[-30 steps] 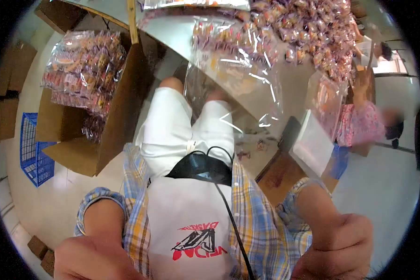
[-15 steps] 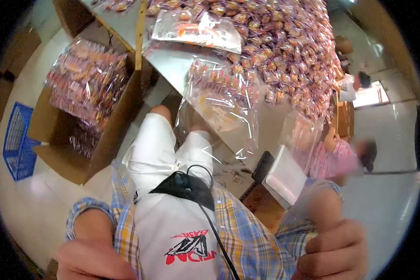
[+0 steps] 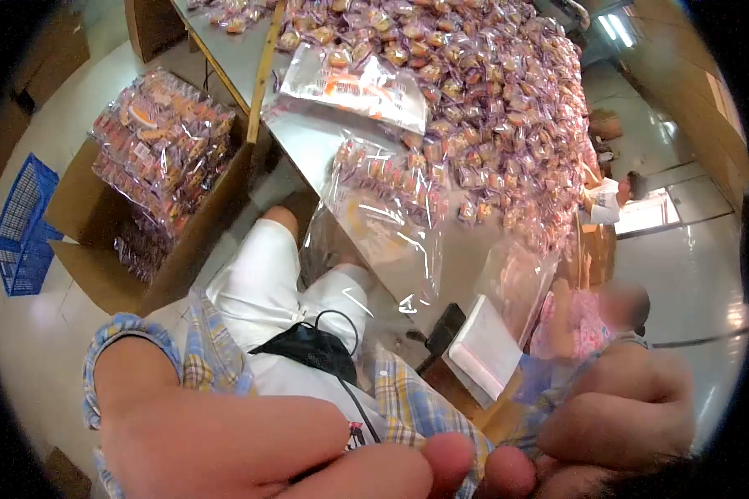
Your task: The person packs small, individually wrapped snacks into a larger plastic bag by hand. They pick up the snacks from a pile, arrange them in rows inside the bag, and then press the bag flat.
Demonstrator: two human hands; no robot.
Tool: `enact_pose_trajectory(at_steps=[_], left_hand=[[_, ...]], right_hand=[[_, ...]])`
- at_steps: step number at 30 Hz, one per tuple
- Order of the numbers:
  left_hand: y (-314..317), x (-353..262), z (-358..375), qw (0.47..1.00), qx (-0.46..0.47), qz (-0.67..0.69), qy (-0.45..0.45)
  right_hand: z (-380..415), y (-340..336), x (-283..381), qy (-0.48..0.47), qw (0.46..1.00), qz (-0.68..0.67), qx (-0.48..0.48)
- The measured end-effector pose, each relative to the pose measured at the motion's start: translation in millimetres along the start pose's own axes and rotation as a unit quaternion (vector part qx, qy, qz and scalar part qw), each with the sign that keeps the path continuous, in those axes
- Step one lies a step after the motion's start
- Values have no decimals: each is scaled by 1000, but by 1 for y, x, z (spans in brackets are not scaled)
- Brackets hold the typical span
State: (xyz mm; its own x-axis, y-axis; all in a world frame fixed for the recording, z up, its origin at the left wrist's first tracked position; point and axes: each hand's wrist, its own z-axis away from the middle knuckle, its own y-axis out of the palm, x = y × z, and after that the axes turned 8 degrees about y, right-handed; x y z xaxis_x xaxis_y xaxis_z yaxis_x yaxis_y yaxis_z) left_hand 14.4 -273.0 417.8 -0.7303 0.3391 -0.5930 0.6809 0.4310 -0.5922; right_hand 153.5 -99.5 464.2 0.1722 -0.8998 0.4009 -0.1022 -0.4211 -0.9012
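Note:
My left hand (image 3: 233, 441) is close to the camera at the bottom, its fingers bent and pointing toward the right. Opposite it, my right hand (image 3: 616, 416) is curled, and the fingertips of the two hands nearly meet. Neither hand shows an object; the insides of the fingers are hidden. Beyond them, a clear plastic bag (image 3: 391, 237) holding rows of small wrapped snacks lies over the table edge, partly above my lap. A flat printed bag (image 3: 354, 87) rests behind it. Near my right hand are a white pad-like block (image 3: 487, 348) and a dark object (image 3: 446, 327).
Many loose wrapped snacks (image 3: 508, 108) cover the table. On the left, a cardboard box (image 3: 187, 249) holds filled snack bags (image 3: 162, 141), beside a blue basket (image 3: 25, 224). Another person (image 3: 578, 320) in a pink top is at the right; empty clear bags (image 3: 516, 270) lie near.
Both hands have moved up and inward from the lower corners, bringing their fingertips close together. The view has tilted slightly; the bags look unmoved.

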Motion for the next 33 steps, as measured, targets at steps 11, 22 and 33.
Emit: enact_pose_trajectory(at_steps=[11,22,33], left_hand=[[-36,-21,21,997,46,69,8],[-13,-33,49,960,-208,32,187],[-41,-57,-28,994,96,-15,56]], right_hand=[[10,-41,18,-12,996,67,52],[40,-84,31,-182,977,107,-1],[34,-22,33,-61,987,-26,-143]])
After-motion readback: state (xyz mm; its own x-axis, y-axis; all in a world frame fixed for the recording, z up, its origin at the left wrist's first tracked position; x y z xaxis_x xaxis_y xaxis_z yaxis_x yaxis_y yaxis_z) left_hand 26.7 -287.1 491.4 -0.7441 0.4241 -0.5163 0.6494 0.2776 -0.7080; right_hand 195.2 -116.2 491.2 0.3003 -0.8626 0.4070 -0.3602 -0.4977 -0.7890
